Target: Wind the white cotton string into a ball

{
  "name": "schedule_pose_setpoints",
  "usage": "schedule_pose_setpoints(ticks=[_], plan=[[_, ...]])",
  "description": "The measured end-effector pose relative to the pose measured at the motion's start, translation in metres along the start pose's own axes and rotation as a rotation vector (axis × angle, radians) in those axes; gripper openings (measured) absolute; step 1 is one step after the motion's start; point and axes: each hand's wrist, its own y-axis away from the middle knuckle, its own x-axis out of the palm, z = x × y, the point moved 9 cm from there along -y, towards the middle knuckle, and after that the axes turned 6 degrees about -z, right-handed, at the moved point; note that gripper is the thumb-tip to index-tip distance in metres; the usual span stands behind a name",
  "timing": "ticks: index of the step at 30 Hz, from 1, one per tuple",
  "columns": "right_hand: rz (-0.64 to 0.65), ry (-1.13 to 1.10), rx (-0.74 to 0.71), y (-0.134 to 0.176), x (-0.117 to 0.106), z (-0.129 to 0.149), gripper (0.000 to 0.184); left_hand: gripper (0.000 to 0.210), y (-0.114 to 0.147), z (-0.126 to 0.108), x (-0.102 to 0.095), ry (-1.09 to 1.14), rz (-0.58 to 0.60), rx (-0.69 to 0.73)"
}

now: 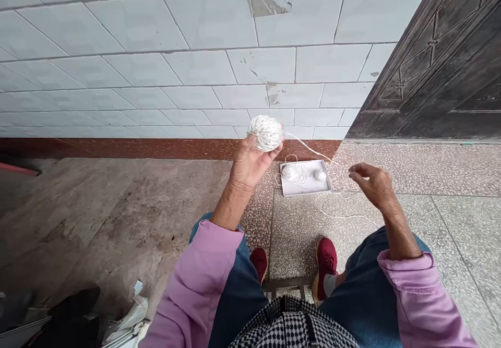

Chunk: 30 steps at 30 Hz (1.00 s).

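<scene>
My left hand point(250, 163) is closed around a ball of white yarn point(266, 133), raised in front of the wall. From the ball a strand of white yarn point(307, 147) runs to the right, toward my right hand point(373, 181). The thumb and fingers of that hand are pinched together on the strand. Below and between the hands, a shallow white box point(307, 189) lies on the floor. Inside it are loose loops of yarn point(293, 174) on the left and a smaller yarn ball point(320, 175) on the right.
More yarn point(344, 216) trails across the speckled floor point(297, 233) toward my right leg. Ahead stands a white tiled wall point(203, 66), with a dark door point(442, 76) at right. Red shoes point(326, 256) rest below. Dark items and plastic point(131, 314) lie at lower left.
</scene>
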Motion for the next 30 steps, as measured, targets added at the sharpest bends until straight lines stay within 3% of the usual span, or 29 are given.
schedule_pose_setpoints(ticks=[2,5,10,12,14,18,23,26,30], plan=[[0.01,-0.03,-0.02,0.002,-0.002,0.005,0.029,0.07,0.0,0.008,0.003,-0.046,0.032,-0.025],[0.037,-0.287,-0.019,0.005,0.008,0.037,0.044,0.06,0.004,0.025,0.02,-0.14,0.109,-0.051],[0.305,-0.591,-0.027,0.011,0.059,0.105,0.056,0.047,0.009,0.054,0.046,-0.208,0.205,-0.119],[0.38,-0.646,0.008,0.013,0.075,0.109,0.051,0.045,0.006,0.059,0.047,-0.215,0.204,-0.13],[0.362,-0.657,0.052,0.013,0.081,0.099,0.04,0.042,0.002,0.061,0.042,-0.196,0.178,-0.134],[0.247,-0.486,-0.016,0.014,0.077,0.08,0.052,0.037,-0.005,0.072,0.03,-0.158,0.124,-0.181],[0.31,-0.262,-0.185,0.03,0.076,0.095,0.05,0.043,-0.009,0.082,0.031,-0.248,0.144,-0.218],[0.292,-0.196,-0.231,0.031,0.059,0.102,0.041,0.047,-0.008,0.082,0.032,-0.247,0.192,-0.277],[0.162,-0.14,-0.22,0.019,0.025,0.092,0.03,0.041,-0.009,0.073,0.027,-0.15,0.181,-0.3]])
